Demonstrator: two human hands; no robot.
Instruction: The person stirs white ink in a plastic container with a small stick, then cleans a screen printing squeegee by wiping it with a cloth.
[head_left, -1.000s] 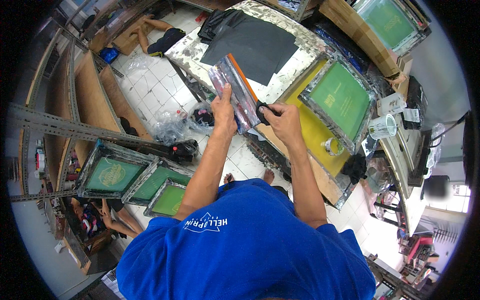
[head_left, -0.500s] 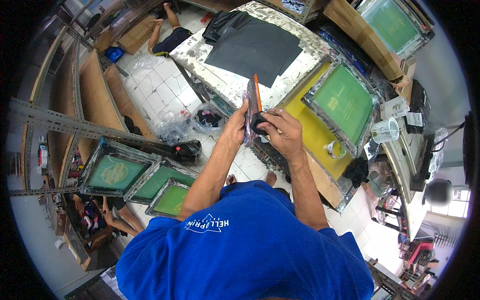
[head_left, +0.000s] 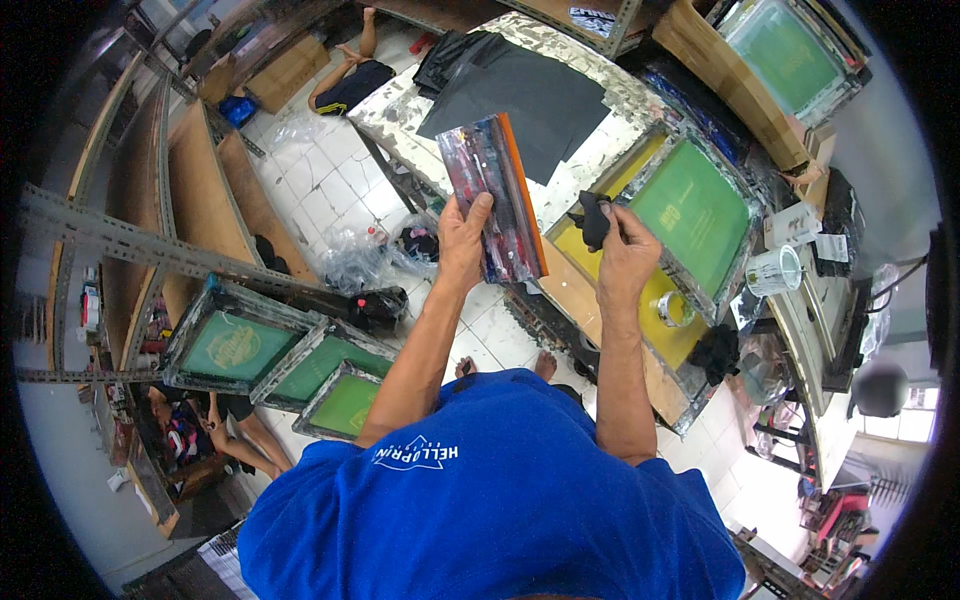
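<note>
A paint-smeared squeegee [head_left: 492, 200] with an orange blade edge is in my left hand [head_left: 464, 240], thumb over its face and its broad side turned up toward me. My right hand [head_left: 627, 255] pinches a crumpled black cloth [head_left: 594, 220], held apart from the squeegee to its right. Beyond the squeegee, black sheets [head_left: 515, 100] lie on the white, paint-spotted table [head_left: 380, 112]. A green printing screen [head_left: 692, 210] in a stained frame rests over a yellow surface [head_left: 650, 315] to the right of my right hand.
A tape roll [head_left: 674, 309] sits on the yellow surface, with a white tub [head_left: 774, 271] farther right. More framed screens [head_left: 235, 343] lean at the lower left beside wooden shelves [head_left: 205, 190]. Plastic bags [head_left: 352, 262] lie on the tiled floor. Other people's legs show at the far left and lower left.
The squeegee has turned from edge-on to its broad face. My right hand has drawn the black cloth away from it to the right.
</note>
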